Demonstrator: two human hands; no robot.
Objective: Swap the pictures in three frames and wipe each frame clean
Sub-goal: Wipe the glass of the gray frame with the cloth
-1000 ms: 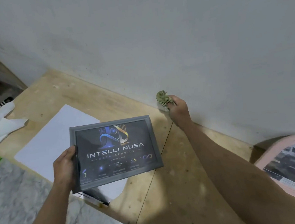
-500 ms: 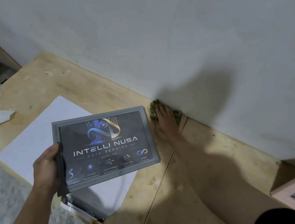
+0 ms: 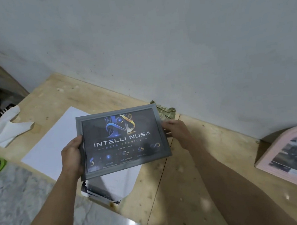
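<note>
Both the left hand (image 3: pixel 72 153) and right hand (image 3: pixel 177 131) are gripping the grey frame (image 3: pixel 122 141) above the board's middle, its picture seemingly in, while the rag (image 3: pixel 165 110) is lying against the wall and the pink frame (image 3: pixel 290 157) is waiting at the right edge.

The plywood desk (image 3: pixel 177 185) carried a white sheet (image 3: pixel 57 143), a green rag (image 3: pixel 166 111) against the wall, crumpled tissue (image 3: pixel 7 130), and a leaning pink frame (image 3: pixel 290 157).
</note>
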